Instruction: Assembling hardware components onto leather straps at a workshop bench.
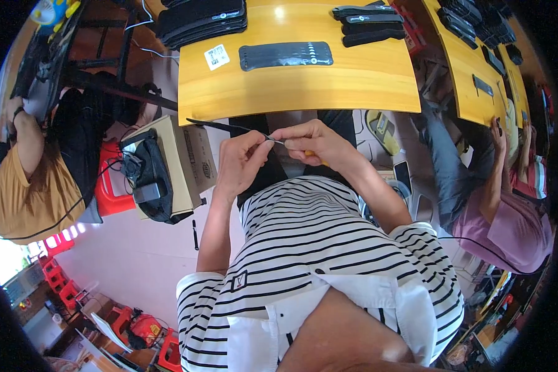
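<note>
My left hand (239, 162) and my right hand (313, 142) meet just below the near edge of the yellow wooden table (304, 84). Between them runs a long thin black strip (226, 126) that sticks out to the left. The left fingers pinch it near its right end. My right hand grips a small tool with an orange handle (310, 153) and touches the strip's end. On the table lie a flat black strap piece (286, 55) and a white label card (216, 57).
A stack of black flat pieces (201, 22) and several black straps (369, 25) lie at the table's far side. A cardboard box (183, 164) with black items stands at my left. One person sits far left, another at the right by a second yellow table (471, 68).
</note>
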`<state>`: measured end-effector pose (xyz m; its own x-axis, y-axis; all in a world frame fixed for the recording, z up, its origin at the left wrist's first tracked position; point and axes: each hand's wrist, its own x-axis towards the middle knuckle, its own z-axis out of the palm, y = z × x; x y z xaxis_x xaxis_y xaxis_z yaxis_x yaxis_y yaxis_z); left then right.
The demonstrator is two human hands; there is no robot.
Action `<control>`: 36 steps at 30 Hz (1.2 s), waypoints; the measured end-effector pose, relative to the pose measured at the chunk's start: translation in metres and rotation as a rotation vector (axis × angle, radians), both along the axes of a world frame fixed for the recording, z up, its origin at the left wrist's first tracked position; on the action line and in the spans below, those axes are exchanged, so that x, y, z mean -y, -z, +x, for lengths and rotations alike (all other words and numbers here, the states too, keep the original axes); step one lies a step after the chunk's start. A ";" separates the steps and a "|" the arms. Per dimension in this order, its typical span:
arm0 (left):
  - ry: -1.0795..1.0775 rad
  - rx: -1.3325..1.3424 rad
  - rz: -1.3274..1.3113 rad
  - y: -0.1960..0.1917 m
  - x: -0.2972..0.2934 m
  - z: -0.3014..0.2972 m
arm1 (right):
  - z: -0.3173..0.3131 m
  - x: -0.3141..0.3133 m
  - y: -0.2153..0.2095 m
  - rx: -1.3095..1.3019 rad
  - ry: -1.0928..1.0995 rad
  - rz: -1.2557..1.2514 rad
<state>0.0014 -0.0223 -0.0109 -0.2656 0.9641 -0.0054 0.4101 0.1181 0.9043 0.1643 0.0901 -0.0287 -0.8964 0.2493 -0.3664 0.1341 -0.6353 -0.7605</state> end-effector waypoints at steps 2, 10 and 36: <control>-0.048 0.113 -0.013 -0.001 0.000 0.006 | 0.000 0.004 0.005 -0.025 0.028 -0.169; -0.248 0.524 -0.028 0.000 0.003 0.008 | -0.008 0.022 -0.005 -0.007 0.092 0.083; 0.051 0.821 -0.091 -0.008 -0.007 0.021 | 0.000 0.013 -0.015 -0.150 0.110 0.294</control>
